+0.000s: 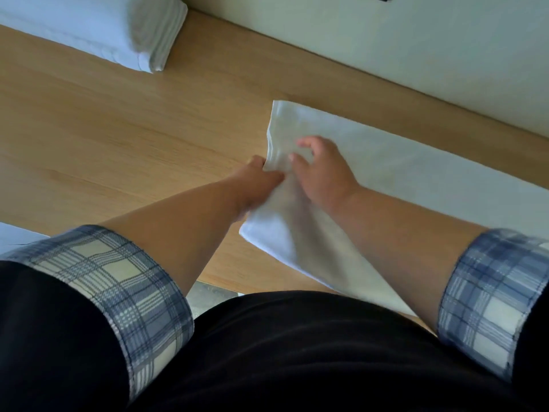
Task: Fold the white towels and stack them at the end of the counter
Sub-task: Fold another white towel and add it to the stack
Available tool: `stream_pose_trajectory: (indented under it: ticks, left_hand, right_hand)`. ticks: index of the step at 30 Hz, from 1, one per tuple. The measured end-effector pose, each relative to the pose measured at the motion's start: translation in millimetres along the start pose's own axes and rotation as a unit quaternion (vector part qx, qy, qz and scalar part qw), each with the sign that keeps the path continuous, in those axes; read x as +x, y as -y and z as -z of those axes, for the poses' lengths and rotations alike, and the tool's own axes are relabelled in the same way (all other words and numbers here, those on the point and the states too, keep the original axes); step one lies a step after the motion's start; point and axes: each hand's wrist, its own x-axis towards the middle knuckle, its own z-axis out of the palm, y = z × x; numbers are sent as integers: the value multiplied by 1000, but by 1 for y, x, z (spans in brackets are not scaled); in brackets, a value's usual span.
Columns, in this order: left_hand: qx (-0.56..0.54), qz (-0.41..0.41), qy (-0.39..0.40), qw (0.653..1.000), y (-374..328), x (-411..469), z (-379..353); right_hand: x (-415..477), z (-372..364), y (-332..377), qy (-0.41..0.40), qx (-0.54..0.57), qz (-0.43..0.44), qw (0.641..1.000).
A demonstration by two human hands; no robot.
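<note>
I see the left hand [255,179] pinching the near left edge of the white towel [386,173] at mid-frame on the wooden surface [104,129]; the right hand [320,171] presses curled fingers onto it. A folded stack [118,31] sits upper left.

— What's on the desk [113,138]?
— Light wood, running along a pale wall. A white towel [401,173] lies at three o'clock — a stack of folded white towels [98,28] at eleven, well apart from it.
</note>
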Motion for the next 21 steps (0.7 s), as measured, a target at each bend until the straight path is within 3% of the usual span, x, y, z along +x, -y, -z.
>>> stream_pose_trajectory:
  ticks: [2, 4, 8, 11, 13, 16, 19, 21]
  left_hand:
    - [-51, 77, 48, 995, -2, 0, 0]
    - [-73, 140, 105, 982, -1, -6, 4]
    - [-154, 143, 115, 971, 18, -12, 11]
    - [-216, 157, 73, 961, 26, -17, 9]
    - [-260, 160, 93, 948, 28, -20, 9]
    - [-242, 180, 88, 949, 30, -28, 11]
    - [-206, 201, 62, 956, 37, -37, 11]
    - [-246, 228, 78, 939, 38, -44, 11]
  right_hand:
    - [-29, 0, 3, 54, -3, 7, 999]
    - [-53, 0, 4, 154, -79, 36, 984]
    - [-82, -4, 6, 265, -241, 87, 929]
    - [-92, -9, 1, 282, -297, 95, 907]
    - [-92, -7, -5, 239, -262, 74, 932]
    - [-90, -3, -9, 181, -202, 79, 959]
    - [-99, -5, -3, 273, -178, 72, 943]
    - [-106, -10, 1, 299, -178, 75, 935]
